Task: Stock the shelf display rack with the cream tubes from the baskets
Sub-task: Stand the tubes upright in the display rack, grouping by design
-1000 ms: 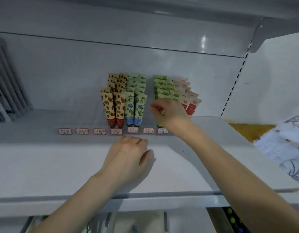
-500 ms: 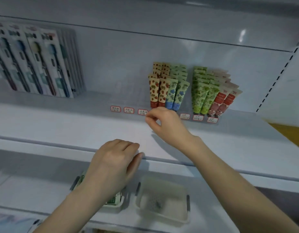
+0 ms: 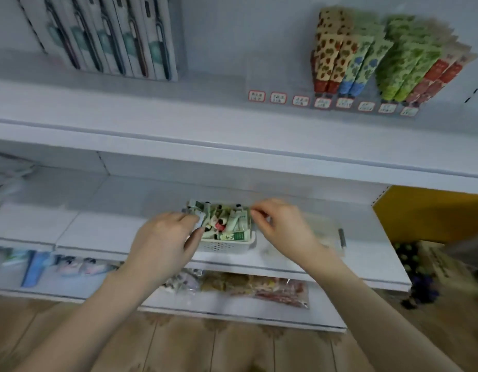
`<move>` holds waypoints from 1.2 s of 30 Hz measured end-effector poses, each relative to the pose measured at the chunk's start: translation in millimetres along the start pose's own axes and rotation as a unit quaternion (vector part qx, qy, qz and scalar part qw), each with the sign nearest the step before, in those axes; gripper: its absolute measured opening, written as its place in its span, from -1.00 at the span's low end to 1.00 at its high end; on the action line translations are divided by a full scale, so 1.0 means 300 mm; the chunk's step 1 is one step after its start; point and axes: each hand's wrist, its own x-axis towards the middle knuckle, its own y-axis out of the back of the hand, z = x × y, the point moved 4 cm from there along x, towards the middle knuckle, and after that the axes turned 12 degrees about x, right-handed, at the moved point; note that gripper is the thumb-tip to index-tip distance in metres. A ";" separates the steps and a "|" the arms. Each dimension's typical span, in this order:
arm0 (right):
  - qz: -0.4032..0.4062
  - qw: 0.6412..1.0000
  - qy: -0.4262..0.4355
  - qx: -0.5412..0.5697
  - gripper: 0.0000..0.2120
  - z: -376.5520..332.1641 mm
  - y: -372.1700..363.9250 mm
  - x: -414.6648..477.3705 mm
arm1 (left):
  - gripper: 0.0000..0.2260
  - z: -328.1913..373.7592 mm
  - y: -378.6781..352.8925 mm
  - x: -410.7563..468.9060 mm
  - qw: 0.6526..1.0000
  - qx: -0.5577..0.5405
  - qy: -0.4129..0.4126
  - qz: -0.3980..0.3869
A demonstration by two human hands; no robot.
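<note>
Cream tubes point(image 3: 227, 226) are lying jumbled in a white basket point(image 3: 224, 246) on the middle shelf point(image 3: 98, 226), with more standing in the rack above.

Nearest the camera, a wooden floor point(image 3: 178, 345) is showing between the two forearms. Past it, clear packets point(image 3: 259, 288) are lying flat on the lowest shelf; their printing is too blurred to read.

On the middle shelf, the left hand point(image 3: 162, 245) is reaching into the white basket's left end, its fingers point(image 3: 188, 216) and thumb closing on one of the tubes there. The right hand point(image 3: 283, 229) is hovering at the basket's right rim with its fingers point(image 3: 259, 208) curled and fingertip drawn close to thumb; whether they are holding anything I cannot tell. Just beside it to the right, a clear basket point(image 3: 325, 229) with a dark handle is sitting, partly hidden by that hand.

Farther back, on the upper shelf point(image 3: 125, 111), the clear display rack point(image 3: 259, 73) is carrying a row of red-bordered price tags point(image 3: 278, 98) along its front; their writing is not legible. Stocked tubes point(image 3: 366, 57) are standing caps-down in its right-hand slots, in brown, blue, green and red patterns, while the left slots are holding none. Toothbrush packs point(image 3: 111, 36) are standing well to the left.
</note>
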 end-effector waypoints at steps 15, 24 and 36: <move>-0.141 0.942 -0.304 -0.009 -0.77 0.394 -0.323 -0.031 | -0.70 -0.111 -0.511 0.017 0.957 0.034 0.079 -0.277; -0.167 0.916 -0.363 -0.020 -0.74 0.556 -0.462 0.160 | -0.50 -0.192 -0.836 0.076 0.923 -0.023 0.134 -0.360; -0.139 0.888 -0.438 0.013 -0.66 0.728 -0.652 0.269 | -0.31 -0.196 -1.045 0.163 0.910 -0.108 0.116 -0.384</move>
